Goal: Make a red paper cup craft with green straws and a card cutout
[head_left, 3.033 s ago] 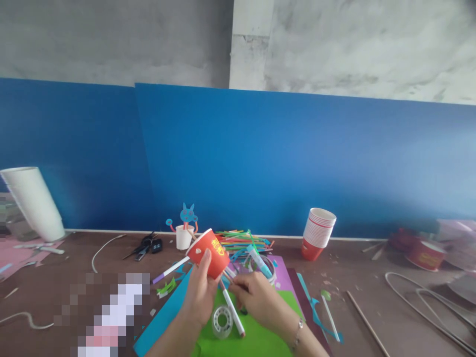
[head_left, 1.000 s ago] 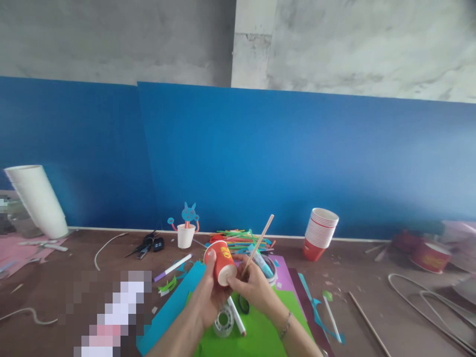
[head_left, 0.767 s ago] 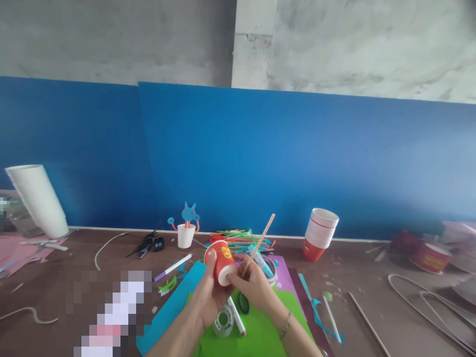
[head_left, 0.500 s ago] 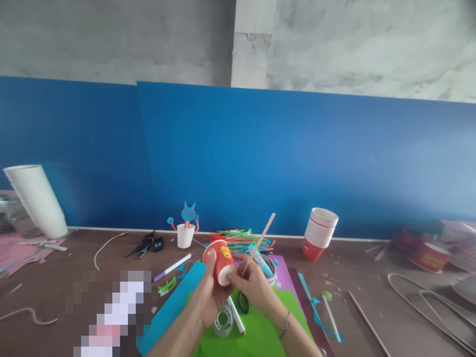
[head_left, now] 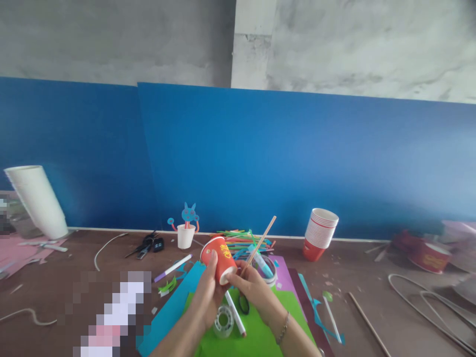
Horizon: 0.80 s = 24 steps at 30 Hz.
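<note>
Red paper cup (head_left: 216, 258) is held above the worktop (head_left: 357, 270), tilted, with its open rim toward the upper left and its white base toward the lower right. Compared with the frame half a second earlier, we see the base turned slightly farther from view and more of the yellow lettering exposed; the rim has shifted a little to the left. The thin stick (head_left: 265, 236) keeps its upward slant.

We observe the fingers of the left hand (head_left: 208, 292) wrapped around the cup, the thumb pressed along its printed side. The fingers of the right hand (head_left: 256, 290) are closed narrowly on the stick, while their tips meet the cup's base. The cup thus lies between the two hands.

We note the cup's smooth, tapering wall and circular base, and the stick's straight, pale tan shaft. Beneath the hands, a clear, ring-shaped tape roll (head_left: 223, 333) and a white marker (head_left: 235, 313) lie on flat green paper (head_left: 260, 334). Behind them, near the blue panel (head_left: 241, 163), stand a white cup (head_left: 185, 237) bearing a blue cutout figure (head_left: 188, 213) and a ribbed stack of cups (head_left: 320, 230).
</note>
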Motion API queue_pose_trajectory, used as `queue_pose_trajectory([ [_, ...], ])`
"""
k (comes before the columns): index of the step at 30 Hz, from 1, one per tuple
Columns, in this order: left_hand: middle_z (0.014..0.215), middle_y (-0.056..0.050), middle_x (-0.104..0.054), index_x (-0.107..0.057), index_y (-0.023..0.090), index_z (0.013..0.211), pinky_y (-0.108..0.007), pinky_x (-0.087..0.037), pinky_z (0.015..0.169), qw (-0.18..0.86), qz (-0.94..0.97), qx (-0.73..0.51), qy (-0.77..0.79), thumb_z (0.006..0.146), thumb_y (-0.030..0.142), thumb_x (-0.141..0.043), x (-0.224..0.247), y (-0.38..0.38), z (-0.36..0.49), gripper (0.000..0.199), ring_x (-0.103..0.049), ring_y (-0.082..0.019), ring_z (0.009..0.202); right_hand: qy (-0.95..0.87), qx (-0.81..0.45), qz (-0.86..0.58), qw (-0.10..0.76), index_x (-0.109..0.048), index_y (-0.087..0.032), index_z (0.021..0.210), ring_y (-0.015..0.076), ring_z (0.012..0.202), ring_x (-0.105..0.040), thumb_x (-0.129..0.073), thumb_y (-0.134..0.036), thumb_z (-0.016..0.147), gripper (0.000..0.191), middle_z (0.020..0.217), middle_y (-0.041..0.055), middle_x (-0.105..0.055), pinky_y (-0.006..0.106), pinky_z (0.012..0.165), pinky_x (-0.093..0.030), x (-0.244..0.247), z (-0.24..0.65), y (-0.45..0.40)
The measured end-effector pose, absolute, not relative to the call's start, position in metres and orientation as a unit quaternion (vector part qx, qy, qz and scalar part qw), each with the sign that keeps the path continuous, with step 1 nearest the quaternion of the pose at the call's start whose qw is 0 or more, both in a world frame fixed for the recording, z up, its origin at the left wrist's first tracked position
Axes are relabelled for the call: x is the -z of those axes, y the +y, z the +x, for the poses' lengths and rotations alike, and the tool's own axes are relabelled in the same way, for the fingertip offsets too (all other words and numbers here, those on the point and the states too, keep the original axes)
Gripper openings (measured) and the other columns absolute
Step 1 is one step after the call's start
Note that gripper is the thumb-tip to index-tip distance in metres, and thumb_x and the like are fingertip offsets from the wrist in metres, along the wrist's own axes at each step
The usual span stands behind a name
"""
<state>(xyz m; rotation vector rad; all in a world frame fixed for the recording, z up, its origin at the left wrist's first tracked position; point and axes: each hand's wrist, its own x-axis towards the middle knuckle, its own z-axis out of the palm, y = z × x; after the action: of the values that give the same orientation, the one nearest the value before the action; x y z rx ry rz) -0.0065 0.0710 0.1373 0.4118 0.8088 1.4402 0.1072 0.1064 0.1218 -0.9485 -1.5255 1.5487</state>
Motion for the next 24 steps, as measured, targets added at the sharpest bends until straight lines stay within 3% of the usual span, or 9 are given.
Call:
queue_pose_trajectory([
  [5,0.077,-0.009,-0.071,-0.063,0.012,0.09,-0.033,-0.055,0.075,0.657,0.171,-0.64,0.359,0.075,0.062,-0.062,-0.14,0.069,-0.006,0.052,-0.069,-0.023,0.078,-0.602,-0.608,-0.372,0.361,-0.061,-0.017,0.097,0.0111,0.056,-0.054,-0.065,-0.063,0.072,0.053,0.072,0.0002,-0.064,0.021,0.048,-0.039,-0.12,0.111,0.107],
  [10,0.075,-0.006,-0.07,-0.064,0.012,0.095,-0.029,-0.055,0.07,0.668,0.138,-0.64,0.353,0.078,0.062,-0.058,-0.141,0.071,-0.007,0.053,-0.068,-0.02,0.071,-0.616,-0.594,-0.37,0.361,-0.061,-0.016,0.099,0.0123,0.056,-0.055,-0.073,-0.055,0.066,0.053,0.069,-0.0005,-0.064,0.023,0.05,-0.038,-0.111,0.11,0.114],
  [14,0.074,-0.006,-0.071,-0.065,0.013,0.091,-0.028,-0.056,0.069,0.673,0.138,-0.637,0.35,0.079,0.061,-0.058,-0.134,0.074,-0.007,0.05,-0.067,-0.02,0.071,-0.625,-0.57,-0.381,0.373,-0.061,-0.014,0.095,0.0137,0.058,-0.056,-0.071,-0.047,0.071,0.042,0.067,0.0009,-0.066,0.023,0.051,-0.039,-0.113,0.108,0.113],
  [24,0.077,-0.007,-0.072,-0.066,0.013,0.089,-0.033,-0.056,0.076,0.676,0.178,-0.623,0.352,0.071,0.064,-0.064,-0.129,0.074,-0.008,0.053,-0.068,-0.025,0.083,-0.643,-0.529,-0.416,0.366,-0.065,-0.013,0.091,0.0084,0.046,-0.044,-0.063,-0.033,0.076,0.025,0.06,-0.002,-0.062,0.021,0.044,-0.028,-0.113,0.106,0.113],
])
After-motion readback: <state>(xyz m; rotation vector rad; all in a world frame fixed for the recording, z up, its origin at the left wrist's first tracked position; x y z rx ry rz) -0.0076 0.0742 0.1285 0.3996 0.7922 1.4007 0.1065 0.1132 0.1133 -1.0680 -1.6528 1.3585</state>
